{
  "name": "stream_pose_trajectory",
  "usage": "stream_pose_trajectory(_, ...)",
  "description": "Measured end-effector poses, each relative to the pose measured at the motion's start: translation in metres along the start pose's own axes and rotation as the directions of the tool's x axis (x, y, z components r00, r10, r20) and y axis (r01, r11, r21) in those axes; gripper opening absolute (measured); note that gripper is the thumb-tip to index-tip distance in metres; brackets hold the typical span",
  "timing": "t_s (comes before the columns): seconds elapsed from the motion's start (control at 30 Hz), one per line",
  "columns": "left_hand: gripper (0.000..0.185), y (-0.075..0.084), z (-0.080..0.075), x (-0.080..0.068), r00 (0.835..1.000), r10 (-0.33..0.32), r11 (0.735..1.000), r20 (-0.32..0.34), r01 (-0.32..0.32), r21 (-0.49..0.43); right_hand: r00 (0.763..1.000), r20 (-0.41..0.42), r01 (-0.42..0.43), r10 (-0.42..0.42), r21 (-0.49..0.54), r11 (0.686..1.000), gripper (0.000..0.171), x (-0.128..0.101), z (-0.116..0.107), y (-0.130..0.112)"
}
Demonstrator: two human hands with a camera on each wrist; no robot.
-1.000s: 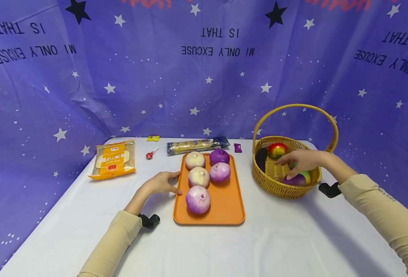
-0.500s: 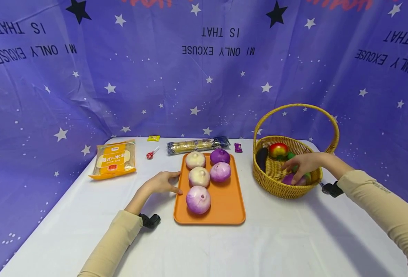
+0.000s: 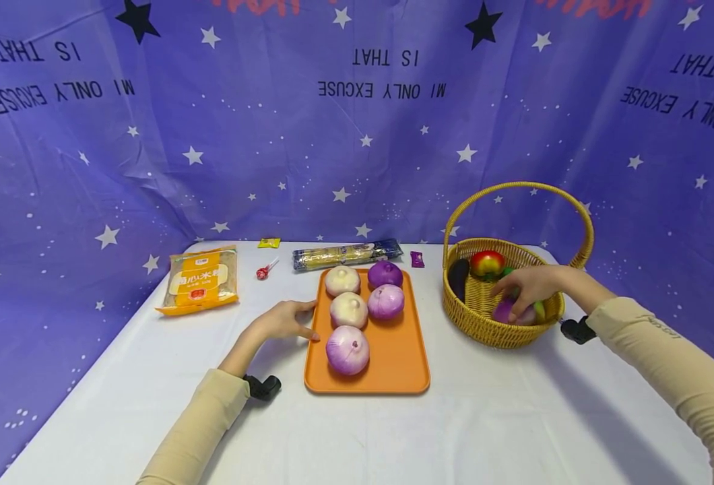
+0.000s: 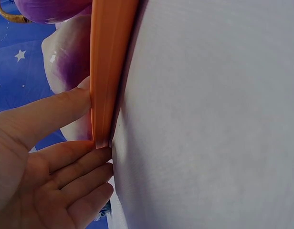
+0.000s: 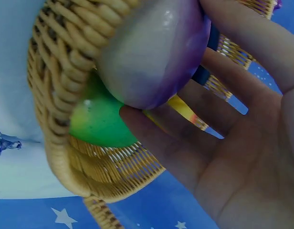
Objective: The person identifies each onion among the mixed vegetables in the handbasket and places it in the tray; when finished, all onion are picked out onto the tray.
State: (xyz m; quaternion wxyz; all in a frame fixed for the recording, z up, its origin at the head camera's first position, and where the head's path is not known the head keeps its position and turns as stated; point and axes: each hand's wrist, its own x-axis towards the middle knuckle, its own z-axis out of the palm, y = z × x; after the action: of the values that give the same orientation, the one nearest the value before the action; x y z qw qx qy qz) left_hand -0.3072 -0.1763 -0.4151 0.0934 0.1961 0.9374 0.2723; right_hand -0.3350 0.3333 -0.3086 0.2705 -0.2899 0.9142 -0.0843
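In the head view, my left hand (image 3: 281, 320) is at the left edge of an orange tray (image 3: 393, 367). Its thumb rests on the rim, and its fairly straight fingers touch the side, as the left wrist view shows. The tray bears several onions, among them a purple-white one (image 3: 347, 350) at the front and a white one (image 3: 348, 310) behind it. My right hand (image 3: 533, 286) reaches into a wicker basket (image 3: 484, 330) and grips a purple-white onion (image 5: 152, 52) between thumb and fingers. Under that onion lies a green-yellow fruit (image 5: 101, 119), partly hidden.
Also in the basket are an eggplant (image 3: 457, 279) and a red-yellow fruit (image 3: 487, 263); its tall handle (image 3: 517, 184) arches above. Behind the tray lies a long noodle packet (image 3: 345, 254). An orange bag (image 3: 199, 279), a lollipop (image 3: 263, 271) and wrapped candies (image 3: 416, 259) lie around.
My right hand has closed in on the purple onion in the basket, and the onion has turned so its paler side shows. The left hand and the tray have stayed put.
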Motion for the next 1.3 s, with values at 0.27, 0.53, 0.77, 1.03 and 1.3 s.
stream_pose_trajectory(0.27,0.087,0.0,0.001,0.0,1.0,-0.006,1.0,0.0,0.006,0.002,0.986,-0.166,-0.013,0.004,-0.055,0.998,0.061,-0.013,-0.008,-0.008)
stream_pose_trajectory(0.53,0.087,0.0,0.001,0.0,1.0,-0.006,1.0,0.005,0.006,0.002,0.931,-0.364,-0.017,-0.02,-0.099,0.995,0.061,-0.032,-0.003,-0.015)
stream_pose_trajectory(0.77,0.087,0.001,0.0,0.0,1.0,-0.001,1.0,-0.001,0.001,-0.002,0.845,-0.526,0.035,-0.093,-0.119,0.992,0.061,-0.04,0.009,-0.04)
stream_pose_trajectory(1.03,0.087,0.001,0.0,-0.002,1.0,-0.003,1.0,-0.003,0.003,-0.008,0.7,-0.667,0.149,-0.255,-0.213,0.966,0.062,-0.027,0.031,-0.073)
stream_pose_trajectory(1.3,0.087,0.002,-0.001,-0.002,1.0,-0.01,1.0,0.006,0.01,-0.016,0.683,-0.676,0.223,-0.276,-0.168,0.96,0.064,-0.008,0.059,-0.106)
